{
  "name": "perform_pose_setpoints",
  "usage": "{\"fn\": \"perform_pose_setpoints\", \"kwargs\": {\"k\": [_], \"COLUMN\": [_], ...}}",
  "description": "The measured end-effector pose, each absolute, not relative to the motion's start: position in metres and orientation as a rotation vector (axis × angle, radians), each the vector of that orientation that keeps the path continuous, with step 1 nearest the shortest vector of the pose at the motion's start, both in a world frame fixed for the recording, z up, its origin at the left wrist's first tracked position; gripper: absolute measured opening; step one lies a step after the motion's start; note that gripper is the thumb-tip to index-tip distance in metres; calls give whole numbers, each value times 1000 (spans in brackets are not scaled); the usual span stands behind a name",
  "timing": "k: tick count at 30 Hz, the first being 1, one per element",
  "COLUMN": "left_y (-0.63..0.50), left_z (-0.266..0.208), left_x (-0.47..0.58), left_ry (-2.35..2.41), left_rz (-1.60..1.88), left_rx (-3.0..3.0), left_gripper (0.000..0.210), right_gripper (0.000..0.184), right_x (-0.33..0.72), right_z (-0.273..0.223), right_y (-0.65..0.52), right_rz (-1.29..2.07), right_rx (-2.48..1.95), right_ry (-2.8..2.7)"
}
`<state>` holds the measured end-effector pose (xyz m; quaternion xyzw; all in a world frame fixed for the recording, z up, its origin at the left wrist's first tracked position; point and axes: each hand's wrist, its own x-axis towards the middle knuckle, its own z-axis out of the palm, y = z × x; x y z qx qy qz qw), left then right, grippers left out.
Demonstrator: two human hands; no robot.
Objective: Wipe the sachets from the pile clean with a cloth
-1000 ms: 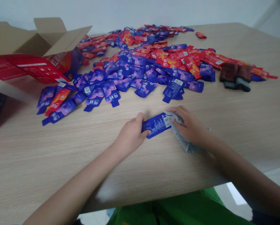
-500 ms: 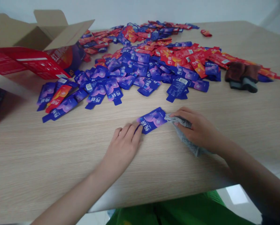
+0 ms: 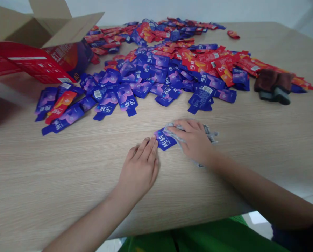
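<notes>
A blue-purple sachet lies flat on the table in front of me, tilted slightly. The extended fingertips of my left hand press on its left end and cover that tip. My right hand grips a crumpled grey cloth, which lies over the sachet's right part and hides it. More of the cloth sticks out to the right of the hand. Beyond my hands spreads a heap of similar blue sachets, with red sachets mixed in behind and to the right.
An open cardboard box with red sides stands at the left. Brown and grey gloves lie right of the heap. A small group of sachets lies near the box. The wooden table's front edge runs close to me.
My right hand and the cloth have moved left, from the sachet's right end onto its surface. My left hand's fingers have straightened at the left end. The view has shifted slightly.
</notes>
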<state>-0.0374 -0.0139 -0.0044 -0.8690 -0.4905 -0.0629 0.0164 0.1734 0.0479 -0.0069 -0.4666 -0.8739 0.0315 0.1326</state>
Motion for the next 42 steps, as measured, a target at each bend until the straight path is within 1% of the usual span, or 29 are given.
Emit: {"fn": "perform_pose_setpoints", "kwargs": {"k": [3,6,8,10,14,17,22,24,26,28,30,34,37,42], "left_y": [-12,-10,-10,-10,-10,-10,-8,-7,-5,-3,-1,-1,-2,-3], "left_z": [-3,-2,-1,-1,0,1,0,-2,-3,-4,-5,-6,-7,-7], "left_x": [-40,-40,-39,-38,-37,-37,-39,-41,-43,-45,-46,-47,-46,-44], "left_ry": [-1515,-1502,-1497,-1492,-1479,-1475,-1467,-1455,-1409,-1349,-1304,-1311,-1332,-1356], "left_rz": [-178,-172,-170,-168,-164,-164,-191,-215,-239,-245,-239,-237,-224,-197], "left_rx": [-2742,-2762,-2760,-2751,-2732,-2737,-2759,-2771,-2812,-2864,-2902,-2911,-2900,-2883], "left_gripper": [47,47,47,47,46,46,47,47,47,47,47,45,48,49], "right_gripper": [50,42,39,41,40,41,49,46,38,33,34,34,30,24], "right_x": [198,206,197,181,156,164,209,221,224,217,201,170,173,223], "right_z": [-1,8,12,13,2,-7,-10,-7,-1,6,10,7,0,-5], "right_y": [48,49,48,47,44,45,49,52,54,55,53,46,45,54], "right_rz": [92,79,44,34,58,34,24,47,71,89,139,301,347,447], "right_rx": [-1471,-1523,-1508,-1420,-1199,-1270,-1456,-1509,-1535,-1499,-1374,-1109,-1178,-1342], "right_ry": [-2485,-2439,-2381,-2382,-2568,-2593,-2493,-2463,-2403,-2330,-2334,-2520,-2498,-2330]}}
